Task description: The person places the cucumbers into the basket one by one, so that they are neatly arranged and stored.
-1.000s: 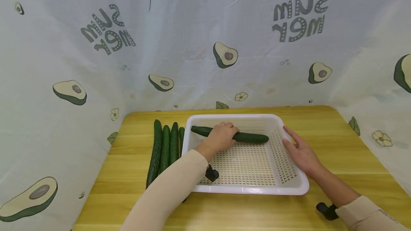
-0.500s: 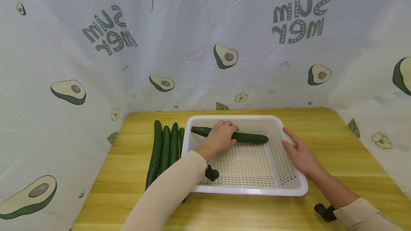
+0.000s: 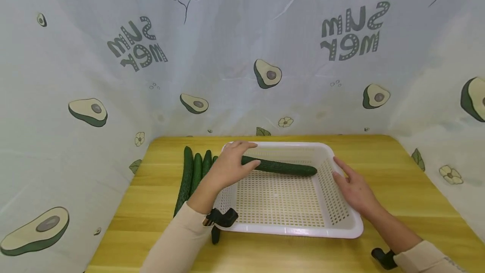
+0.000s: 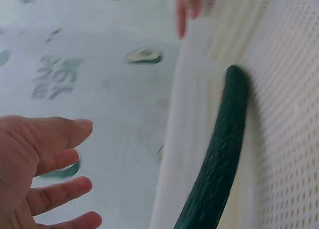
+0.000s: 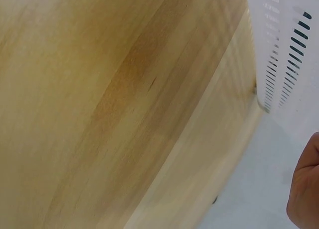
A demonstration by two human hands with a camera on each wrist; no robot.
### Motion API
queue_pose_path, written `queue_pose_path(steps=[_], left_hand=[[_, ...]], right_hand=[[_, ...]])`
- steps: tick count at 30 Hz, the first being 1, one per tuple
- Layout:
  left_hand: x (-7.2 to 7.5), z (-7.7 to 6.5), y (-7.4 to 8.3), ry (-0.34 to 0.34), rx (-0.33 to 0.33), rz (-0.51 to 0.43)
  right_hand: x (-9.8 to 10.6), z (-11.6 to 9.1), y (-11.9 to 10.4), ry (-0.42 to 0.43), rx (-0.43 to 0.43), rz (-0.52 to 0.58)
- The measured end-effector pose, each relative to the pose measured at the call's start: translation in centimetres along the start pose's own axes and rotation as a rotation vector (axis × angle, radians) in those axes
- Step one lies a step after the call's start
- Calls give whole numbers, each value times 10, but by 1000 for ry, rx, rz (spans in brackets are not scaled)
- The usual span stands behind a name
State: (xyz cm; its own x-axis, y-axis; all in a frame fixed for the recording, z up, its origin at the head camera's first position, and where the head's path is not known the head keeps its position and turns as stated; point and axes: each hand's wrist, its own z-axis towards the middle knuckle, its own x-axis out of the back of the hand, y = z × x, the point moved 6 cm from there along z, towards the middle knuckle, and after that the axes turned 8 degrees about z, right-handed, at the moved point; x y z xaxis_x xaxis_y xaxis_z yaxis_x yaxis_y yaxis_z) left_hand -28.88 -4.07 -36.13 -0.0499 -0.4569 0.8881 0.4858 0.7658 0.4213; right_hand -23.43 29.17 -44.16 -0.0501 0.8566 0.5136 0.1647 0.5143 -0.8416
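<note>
A white plastic basket [image 3: 288, 230] with slotted walls stands on the wooden table. One long green cucumber [image 3: 282, 167] lies inside along its back wall; the left wrist view shows this cucumber [image 4: 219, 149] too. My left hand [image 3: 232, 165] hovers over the basket's left side, fingers and thumb spread apart with nothing between them, and it covers the cucumber's left end. At the basket's right rim, the fairly straight fingers and thumb of my right hand [image 3: 356, 188] touch the outer side; its other fingers are hidden.
Several more cucumbers [image 3: 185, 178] lie side by side left of the basket, partly hidden by my left arm. One cucumber end [image 3: 215, 235] shows at the basket's front left corner. A printed curtain [image 3: 227, 54] hangs behind and beside the wooden table [image 3: 398, 180].
My left hand has let go of the cucumber in the basket and moved left, its fingers opening. The right hand stays at the rim. The head view has tilted slightly up.
</note>
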Motion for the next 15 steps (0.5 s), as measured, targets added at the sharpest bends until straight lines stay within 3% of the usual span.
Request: queue_pose_path(steps=[4,7,10,15], left_hand=[[27,-34,-38,131,102,-93],[38,-58,-71,215,171,-113],[35,-80,-104,238,250,-122],[10,-111,-144,190,377,-115]], right_hand=[[-4,0,2,-6,-4,-1],[-5,1,3,-7,-6,0],[-6,1,4,-7,-10,10],[-3,3,4,-12,-14,13]])
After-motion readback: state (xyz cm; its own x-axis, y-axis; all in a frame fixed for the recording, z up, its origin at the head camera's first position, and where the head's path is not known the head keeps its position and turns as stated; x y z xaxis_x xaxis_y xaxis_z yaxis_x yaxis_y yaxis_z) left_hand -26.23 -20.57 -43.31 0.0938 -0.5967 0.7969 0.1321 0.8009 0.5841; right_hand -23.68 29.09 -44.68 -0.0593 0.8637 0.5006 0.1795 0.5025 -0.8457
